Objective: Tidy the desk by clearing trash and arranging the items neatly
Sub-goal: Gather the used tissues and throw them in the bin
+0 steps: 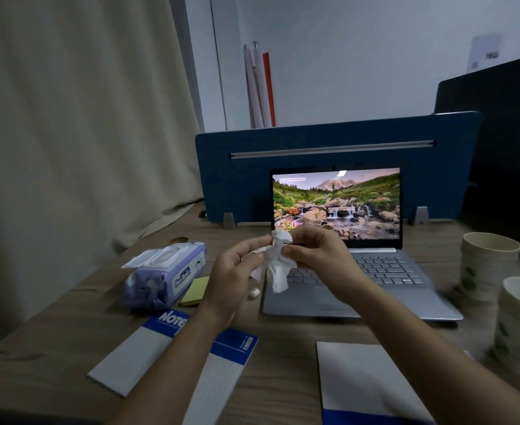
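Both hands are pinching a crumpled tissue [275, 262] in the air above the surface [283, 332], the left hand [234, 271] and right hand [320, 253] gripping opposite sides before the laptop [375, 271].

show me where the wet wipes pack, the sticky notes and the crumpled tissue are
wet wipes pack [166, 273], head view, on its purple side.
sticky notes [195, 291], head view, on the yellow top sheet.
crumpled tissue [275, 266], head view, on the hanging white part between both hands.
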`<state>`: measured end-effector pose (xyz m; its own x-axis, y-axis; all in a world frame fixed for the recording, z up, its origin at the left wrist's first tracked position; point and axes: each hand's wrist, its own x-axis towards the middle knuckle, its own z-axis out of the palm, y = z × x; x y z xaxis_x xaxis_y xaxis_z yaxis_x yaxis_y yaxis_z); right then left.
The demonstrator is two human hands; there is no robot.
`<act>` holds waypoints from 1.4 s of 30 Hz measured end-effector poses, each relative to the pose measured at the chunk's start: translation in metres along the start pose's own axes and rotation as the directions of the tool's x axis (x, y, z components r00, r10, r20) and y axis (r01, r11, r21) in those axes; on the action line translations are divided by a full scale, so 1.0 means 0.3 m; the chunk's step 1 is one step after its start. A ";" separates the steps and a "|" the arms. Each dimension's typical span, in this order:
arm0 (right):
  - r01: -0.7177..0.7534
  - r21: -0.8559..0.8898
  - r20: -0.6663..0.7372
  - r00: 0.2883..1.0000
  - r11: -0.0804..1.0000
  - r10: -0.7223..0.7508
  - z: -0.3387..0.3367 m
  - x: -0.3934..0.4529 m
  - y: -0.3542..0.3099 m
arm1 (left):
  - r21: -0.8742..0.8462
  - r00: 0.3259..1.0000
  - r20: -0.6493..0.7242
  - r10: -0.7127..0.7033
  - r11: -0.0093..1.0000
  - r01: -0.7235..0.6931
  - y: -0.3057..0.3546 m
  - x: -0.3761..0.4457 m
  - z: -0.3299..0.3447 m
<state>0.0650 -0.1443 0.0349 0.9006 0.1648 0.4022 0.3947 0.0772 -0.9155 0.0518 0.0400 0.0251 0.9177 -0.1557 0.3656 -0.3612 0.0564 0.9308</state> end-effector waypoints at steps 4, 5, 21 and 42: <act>0.015 -0.050 -0.083 0.996 0.999 -0.019 -0.058 -0.079 -0.054 | -0.079 0.998 0.056 -0.023 0.997 0.027 0.036 -0.025 0.087; 0.015 -0.054 -0.093 0.996 0.998 -0.020 -0.073 -0.105 -0.069 | -0.078 0.998 0.054 -0.023 0.997 0.027 0.043 -0.034 0.112; -0.042 -0.106 -0.359 0.933 0.994 0.002 -0.379 -0.804 -0.311 | -0.103 0.923 0.382 0.049 0.995 -0.010 0.152 -0.346 0.640; -0.424 -0.097 -0.792 0.581 0.900 0.188 -0.823 -1.846 0.109 | 0.060 0.672 0.661 -0.333 0.917 0.395 -0.457 -0.982 1.468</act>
<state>-0.3760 -0.4758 -0.2189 0.7412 -0.6687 0.0581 -0.0088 -0.0962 -0.9953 -0.2420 -0.3562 -0.2123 0.6276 -0.7757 -0.0673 0.0212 -0.0693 0.9974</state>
